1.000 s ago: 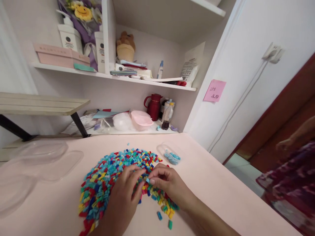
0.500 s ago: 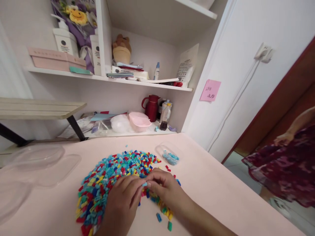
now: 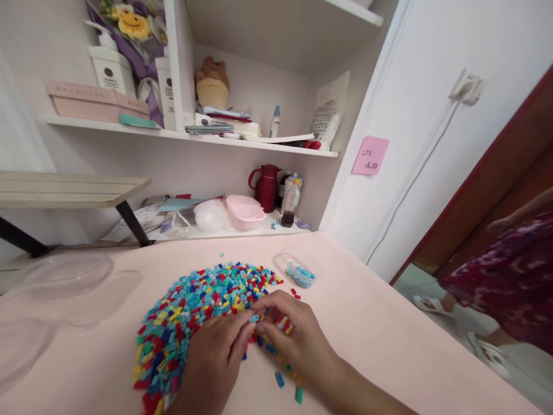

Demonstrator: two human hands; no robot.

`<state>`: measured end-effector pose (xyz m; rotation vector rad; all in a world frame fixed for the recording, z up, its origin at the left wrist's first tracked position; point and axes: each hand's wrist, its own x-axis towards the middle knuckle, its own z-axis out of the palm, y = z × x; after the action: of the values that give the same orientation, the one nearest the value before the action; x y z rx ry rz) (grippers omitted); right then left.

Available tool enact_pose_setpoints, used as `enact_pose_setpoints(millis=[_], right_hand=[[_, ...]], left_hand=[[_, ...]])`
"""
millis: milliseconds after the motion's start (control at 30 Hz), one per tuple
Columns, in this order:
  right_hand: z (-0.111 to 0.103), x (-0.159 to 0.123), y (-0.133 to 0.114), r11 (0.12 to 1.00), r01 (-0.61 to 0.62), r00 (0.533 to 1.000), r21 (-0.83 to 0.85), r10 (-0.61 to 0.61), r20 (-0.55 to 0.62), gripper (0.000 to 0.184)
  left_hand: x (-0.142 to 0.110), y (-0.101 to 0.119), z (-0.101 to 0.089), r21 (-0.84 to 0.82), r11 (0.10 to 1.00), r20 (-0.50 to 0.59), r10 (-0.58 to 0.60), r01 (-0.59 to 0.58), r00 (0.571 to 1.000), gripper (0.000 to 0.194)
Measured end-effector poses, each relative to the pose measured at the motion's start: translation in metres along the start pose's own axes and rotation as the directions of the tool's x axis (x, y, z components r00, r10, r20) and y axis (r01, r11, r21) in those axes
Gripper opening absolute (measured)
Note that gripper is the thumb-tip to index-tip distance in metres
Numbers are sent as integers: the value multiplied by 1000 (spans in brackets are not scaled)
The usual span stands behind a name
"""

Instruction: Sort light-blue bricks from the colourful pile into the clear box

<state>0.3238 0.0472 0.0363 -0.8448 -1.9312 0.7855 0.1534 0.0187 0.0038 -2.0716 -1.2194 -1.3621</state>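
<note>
A small light blue toy brick sits between the fingertips of both hands, above the near edge of a large pile of mixed toy bricks. My left hand pinches it between thumb and forefinger. From the right, my right hand closes thumb and forefinger on it, with the palm side curled over part of the pile. The fingers cover some of the brick, so whether it is one piece or joined pieces is unclear. Past the right hand, a clear plastic tub holds light blue bricks.
A few loose bricks, among them a blue one and a green one, lie near my right wrist. Clear plastic containers stand at the left. Behind the pink tabletop are a pink box and a red jug. A person stands at the right.
Both hands stay nearly in place. The fingers of my right hand have shifted slightly, with more space between thumb and forefinger. The person at the right has moved.
</note>
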Motion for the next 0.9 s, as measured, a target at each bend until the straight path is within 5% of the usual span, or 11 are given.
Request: enact_pose_setpoints(millis=[267,567,767,900], right_hand=[[-4,0,0,999,39,999,-22,-39,-17,12],[-8,5,1,998,-33,999,-57,31,-30,8],[-34,17,5,989,-94,978,-110,71,-197,10],[-63,26,21,982,-135,919,-130,75,-387,15]], left_hand=[[2,0,-1,-12,1000,1,-8,8,1000,16],[6,1,-5,-116,989,122,-80,95,989,24],[0,0,-7,-202,971,70,-116,127,991,19],[-4,0,-8,-235,967,40,-93,100,995,18]])
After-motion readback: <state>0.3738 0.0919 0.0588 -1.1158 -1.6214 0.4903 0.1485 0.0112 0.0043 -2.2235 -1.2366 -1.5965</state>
